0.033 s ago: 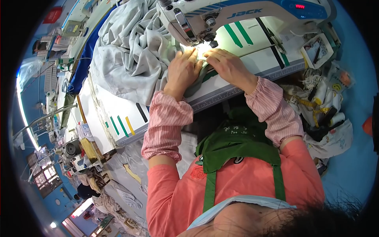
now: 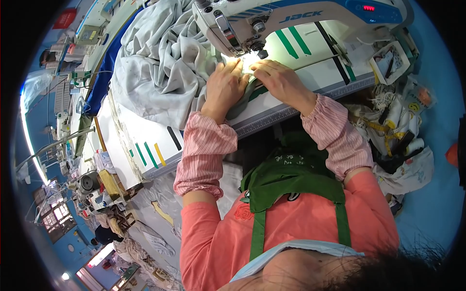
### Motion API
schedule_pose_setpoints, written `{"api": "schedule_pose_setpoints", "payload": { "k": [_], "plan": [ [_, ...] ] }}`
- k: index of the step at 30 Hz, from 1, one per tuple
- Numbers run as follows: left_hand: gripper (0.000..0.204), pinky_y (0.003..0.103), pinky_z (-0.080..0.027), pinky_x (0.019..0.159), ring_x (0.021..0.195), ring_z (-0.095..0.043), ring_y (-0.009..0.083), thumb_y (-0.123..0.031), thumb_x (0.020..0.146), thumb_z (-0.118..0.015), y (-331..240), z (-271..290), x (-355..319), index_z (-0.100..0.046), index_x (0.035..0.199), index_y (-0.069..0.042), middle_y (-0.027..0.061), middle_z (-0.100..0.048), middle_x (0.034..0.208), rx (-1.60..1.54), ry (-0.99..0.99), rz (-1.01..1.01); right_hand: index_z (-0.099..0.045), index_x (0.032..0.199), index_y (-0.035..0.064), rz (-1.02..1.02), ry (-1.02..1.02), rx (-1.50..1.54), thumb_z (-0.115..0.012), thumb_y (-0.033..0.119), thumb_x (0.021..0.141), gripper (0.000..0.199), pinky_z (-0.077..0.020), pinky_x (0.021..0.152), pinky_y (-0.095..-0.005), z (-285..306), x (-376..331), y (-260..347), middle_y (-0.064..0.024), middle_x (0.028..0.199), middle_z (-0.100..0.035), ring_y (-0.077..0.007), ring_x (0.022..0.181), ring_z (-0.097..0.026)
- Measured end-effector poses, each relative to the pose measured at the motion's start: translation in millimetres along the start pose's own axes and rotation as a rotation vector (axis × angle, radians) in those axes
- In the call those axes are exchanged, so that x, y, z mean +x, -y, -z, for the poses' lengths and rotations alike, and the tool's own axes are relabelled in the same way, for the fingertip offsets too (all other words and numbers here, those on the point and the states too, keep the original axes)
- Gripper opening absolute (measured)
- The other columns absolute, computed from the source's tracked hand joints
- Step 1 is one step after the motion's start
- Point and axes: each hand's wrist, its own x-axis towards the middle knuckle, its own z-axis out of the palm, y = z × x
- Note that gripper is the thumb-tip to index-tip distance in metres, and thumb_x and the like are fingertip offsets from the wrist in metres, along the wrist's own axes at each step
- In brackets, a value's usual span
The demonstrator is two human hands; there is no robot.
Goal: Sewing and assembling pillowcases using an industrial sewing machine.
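A big crumpled heap of light grey fabric lies left of the needle area on a white sewing table. Over it stands a white and blue sewing machine, its lamp brightly lighting the stitching spot. My left hand presses on the fabric just in front of the presser foot, fingers close together and gripping its edge. Beside it, my right hand has bent fingers pinching the cloth near the needle. The fingertips of both hands almost meet. Glare hides the needle and the seam.
A ruler strip runs along the table's front edge. At the right stand a white tray of small tools and, below it, thread spools with a yellow tape measure. Other sewing stations fill the far left.
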Motion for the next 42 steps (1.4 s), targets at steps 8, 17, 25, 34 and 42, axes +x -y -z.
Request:
{"api": "schedule_pose_setpoints", "payload": {
  "k": [8, 17, 25, 34, 42],
  "plan": [
    [0.039, 0.036, -0.051, 0.078, 0.089, -0.059, 0.0277, -0.026, 0.081, -0.067, 3, -3, 2, -0.067, 0.11, 0.0, 0.0076, -0.064, 0.111, 0.013, -0.061, -0.035, -0.06, 0.104, 0.0051, -0.006, 0.004, 0.004, -0.055, 0.008, 0.085, 0.02, -0.0495, 0.093, -0.0343, 1, 1, 0, -0.0099, 0.105, -0.066, -0.0258, 0.105, -0.063],
    [0.039, 0.035, -0.051, 0.078, 0.089, -0.058, 0.0282, -0.026, 0.082, -0.066, 6, -2, 4, -0.067, 0.111, 0.0, 0.0082, -0.065, 0.109, 0.033, -0.061, -0.037, -0.059, 0.106, 0.0053, -0.016, -0.001, 0.022, -0.055, 0.008, 0.085, 0.021, -0.0493, 0.093, -0.0355, -2, -2, -2, -0.0111, 0.106, -0.065, -0.0276, 0.106, -0.062],
    [0.02, 0.04, -0.042, 0.082, 0.098, -0.057, 0.0253, -0.027, 0.081, -0.067, -51, -5, -22, -0.068, 0.094, -0.012, 0.0013, -0.065, 0.104, 0.151, -0.145, 0.102, -0.061, 0.091, 0.0007, 0.087, 0.008, -0.053, -0.058, 0.007, 0.079, 0.014, -0.0492, 0.081, -0.0357, -5, 42, -46, -0.0109, 0.089, -0.063, -0.0274, 0.084, -0.06],
    [0.033, 0.045, -0.044, 0.095, 0.109, -0.055, 0.0364, 0.004, 0.06, -0.059, 96, 3, -1, -0.06, 0.092, -0.003, 0.0144, -0.061, 0.115, -0.227, -0.206, -0.314, -0.059, 0.068, 0.0074, 0.163, 0.017, -0.182, -0.067, 0.011, 0.07, 0.009, -0.0476, 0.072, -0.0335, -9, 33, -35, -0.0062, 0.065, -0.06, -0.0216, 0.077, -0.059],
    [0.036, 0.046, -0.039, 0.096, 0.116, -0.052, 0.0307, -0.005, 0.066, -0.061, 48, 28, 0, -0.065, 0.102, -0.007, 0.0092, -0.06, 0.115, 0.175, -0.146, -0.201, -0.067, 0.091, 0.0113, -0.026, -0.014, -0.12, -0.066, 0.018, 0.079, 0.013, -0.0481, 0.079, -0.0347, -9, 21, -18, -0.0072, 0.085, -0.065, -0.0244, 0.087, -0.059]
  ]
}}
